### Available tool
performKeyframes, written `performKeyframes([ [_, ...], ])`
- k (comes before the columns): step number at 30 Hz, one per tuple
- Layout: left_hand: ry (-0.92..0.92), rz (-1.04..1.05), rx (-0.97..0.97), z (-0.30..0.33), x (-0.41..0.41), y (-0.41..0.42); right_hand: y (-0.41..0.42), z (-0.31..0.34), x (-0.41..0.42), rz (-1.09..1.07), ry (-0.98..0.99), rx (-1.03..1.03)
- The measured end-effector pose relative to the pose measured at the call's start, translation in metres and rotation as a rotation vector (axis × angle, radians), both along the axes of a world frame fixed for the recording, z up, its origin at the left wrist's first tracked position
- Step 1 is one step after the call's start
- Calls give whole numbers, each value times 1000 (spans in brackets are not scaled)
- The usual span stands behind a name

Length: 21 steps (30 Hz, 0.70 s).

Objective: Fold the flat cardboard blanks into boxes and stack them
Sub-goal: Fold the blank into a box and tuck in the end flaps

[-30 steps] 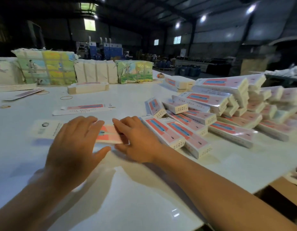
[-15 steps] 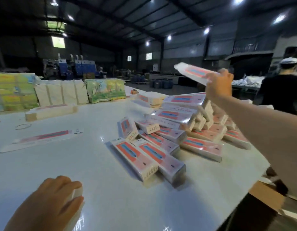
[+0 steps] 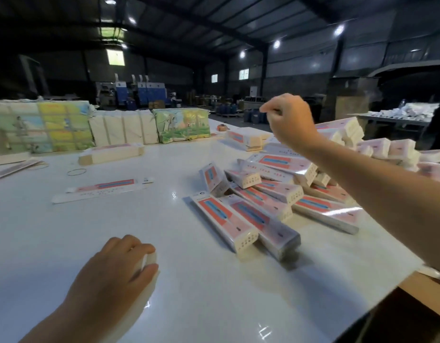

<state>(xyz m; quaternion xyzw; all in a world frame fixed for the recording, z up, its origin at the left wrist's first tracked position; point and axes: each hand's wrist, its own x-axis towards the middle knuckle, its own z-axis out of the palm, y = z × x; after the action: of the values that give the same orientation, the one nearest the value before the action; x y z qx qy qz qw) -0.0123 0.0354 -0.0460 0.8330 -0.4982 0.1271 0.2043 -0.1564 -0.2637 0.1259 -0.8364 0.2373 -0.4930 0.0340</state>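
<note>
Glossy white table (image 3: 65,243), left hand (image 3: 115,276) gripping flat cardboard blank (image 3: 149,262), right hand (image 3: 291,120) curled empty above boxes (image 3: 263,194)

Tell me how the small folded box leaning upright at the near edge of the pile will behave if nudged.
The leaning box probably tips easily: it stands tilted on a narrow end. Being hollow card, it is likely light, and may slide on the glossy table.
</note>
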Motion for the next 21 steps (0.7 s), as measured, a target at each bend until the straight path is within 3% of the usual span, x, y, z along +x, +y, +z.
performKeyframes([
  [4, 16, 8, -9, -3, -2, 2, 103, -75, 52, 409, 211, 103],
  [7, -7, -10, -21, -6, 0, 3, 149, -141, 76, 493, 522, 64],
  [9, -23, -17, -28, -8, 3, 3, 158, -166, 82, 527, 622, 67],
  [17, 72, 37, 7, -5, 4, 5, 156, -174, 83, 553, 560, 97],
  [21, 226, 320, -13, 15, 38, 35, 156, -173, 82, 565, 530, 101],
])
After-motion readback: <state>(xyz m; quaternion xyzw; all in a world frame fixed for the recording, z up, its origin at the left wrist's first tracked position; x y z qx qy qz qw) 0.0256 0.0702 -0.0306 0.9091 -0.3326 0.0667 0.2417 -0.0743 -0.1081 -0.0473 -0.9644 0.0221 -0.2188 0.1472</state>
